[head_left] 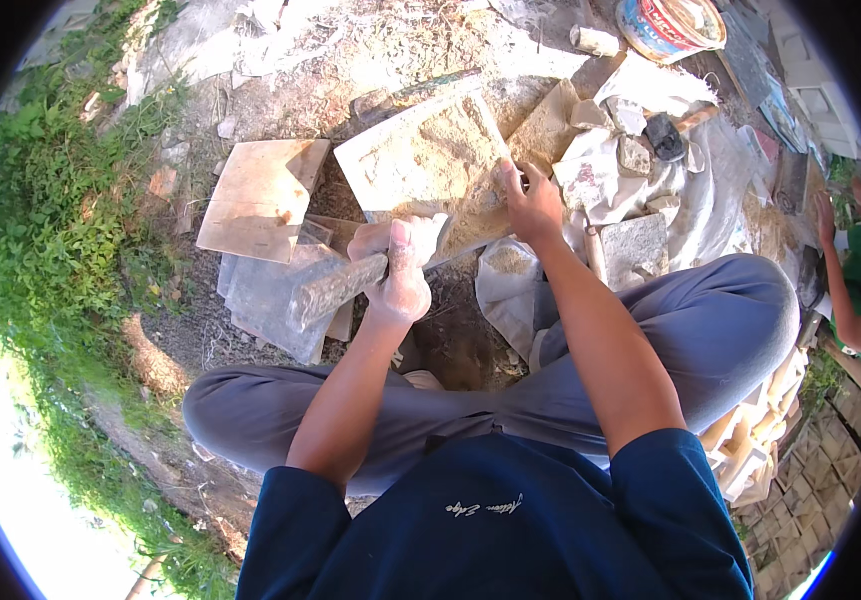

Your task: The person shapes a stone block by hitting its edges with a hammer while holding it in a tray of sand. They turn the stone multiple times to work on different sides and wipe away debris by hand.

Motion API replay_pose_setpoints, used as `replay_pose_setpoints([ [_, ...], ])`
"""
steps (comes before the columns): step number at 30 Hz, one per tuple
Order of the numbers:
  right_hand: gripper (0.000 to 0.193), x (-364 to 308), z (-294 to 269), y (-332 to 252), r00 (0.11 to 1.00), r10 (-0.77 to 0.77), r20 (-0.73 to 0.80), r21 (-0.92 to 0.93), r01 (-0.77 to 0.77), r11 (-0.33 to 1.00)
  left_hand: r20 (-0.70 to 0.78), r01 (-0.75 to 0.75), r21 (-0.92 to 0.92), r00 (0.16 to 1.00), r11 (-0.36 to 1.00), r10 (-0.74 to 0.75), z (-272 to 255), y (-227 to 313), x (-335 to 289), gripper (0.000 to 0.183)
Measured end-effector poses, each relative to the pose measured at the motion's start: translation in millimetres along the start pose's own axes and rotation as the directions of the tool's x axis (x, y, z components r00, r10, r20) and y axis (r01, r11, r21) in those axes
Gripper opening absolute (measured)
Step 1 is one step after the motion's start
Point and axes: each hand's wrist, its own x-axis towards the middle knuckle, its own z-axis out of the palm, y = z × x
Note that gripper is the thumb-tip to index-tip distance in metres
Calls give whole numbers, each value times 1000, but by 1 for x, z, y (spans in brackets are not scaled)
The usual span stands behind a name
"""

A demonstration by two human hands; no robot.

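My left hand (398, 262) is closed around a thick, rough grey-brown wooden handle (338, 288), which points down and to the left. What the handle's far end carries, if anything, is hidden behind my hand. In front of me lies a square pale tile (390, 150), tilted, its face covered with sandy yellowish mortar or dust. My right hand (533, 205) grips the right edge of this tile, thumb and fingers bent about its rim. The lower corner of the tile passes behind my left hand.
A brownish tile (260, 195) rests over stacked grey tiles (275, 300) on the left. Stone pieces (633, 155), a wooden-handled tool (593, 250) and pale cloth (695, 220) lie right. Beyond stands a bucket (665, 30). Plants (60, 200) border the left; another person's arm (840, 275) shows far right.
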Motion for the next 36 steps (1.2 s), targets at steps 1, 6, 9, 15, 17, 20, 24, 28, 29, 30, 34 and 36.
replay_pose_setpoints([
  [1,66,0,1,-3,999,13,33,15,-13,1000,37,-32,-19,999,999,33,-4,1,-3,42],
  [6,63,4,-3,0,1000,-2,28,47,1,999,-43,-1,75,999,997,4,-6,-11,-4,44],
  [9,62,-3,-4,0,1000,-18,-4,56,19,998,188,-144,29,973,989,136,-9,1,-2,34],
  [15,63,0,-4,-2,1000,4,-3,36,-4,999,326,-163,223,941,961,84,-17,15,3,53],
  [17,64,0,-1,-4,999,-20,-25,30,20,999,489,-155,260,872,953,8,-24,16,11,53],
  [20,64,-4,-2,-2,999,15,39,22,-16,1000,282,62,71,956,996,-80,-12,24,13,52],
  [24,65,-1,-1,-5,999,32,38,49,-34,998,-164,57,-59,984,997,-66,-1,36,8,44],
  [28,66,3,0,4,1000,-6,22,68,4,998,-19,-133,-198,991,971,132,0,59,-9,47],
  [29,66,2,2,3,1000,-2,30,66,0,998,22,-164,-117,986,980,167,1,68,-11,53],
  [30,67,1,3,3,999,1,33,63,-3,998,18,-158,-115,987,981,161,2,76,-12,53],
  [34,67,1,3,2,999,-8,34,87,5,996,191,-235,157,960,959,204,3,89,-14,59],
  [36,67,2,3,5,1000,-15,16,61,14,998,249,-210,190,955,959,160,1,85,-16,54],
])
